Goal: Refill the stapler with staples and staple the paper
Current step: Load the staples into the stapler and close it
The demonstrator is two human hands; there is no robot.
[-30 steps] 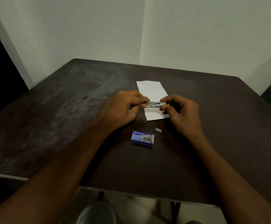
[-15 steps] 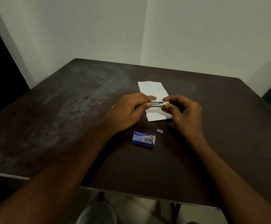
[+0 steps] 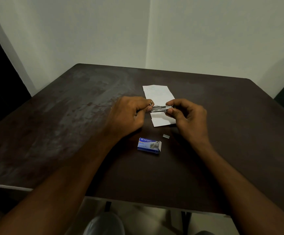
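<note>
Metal stapler [image 3: 159, 109] held between left grip [image 3: 127, 114] and right grip [image 3: 188, 116]

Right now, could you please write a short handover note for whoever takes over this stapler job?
Hands: left hand grips one end of the stapler; right hand pinches the other, over the paper.
The staple box lies on the table near the person, flap open, a short staple strip beside it.
Whether staples are loaded cannot be told.
Left: finish loading, close the stapler, staple the paper.
</note>
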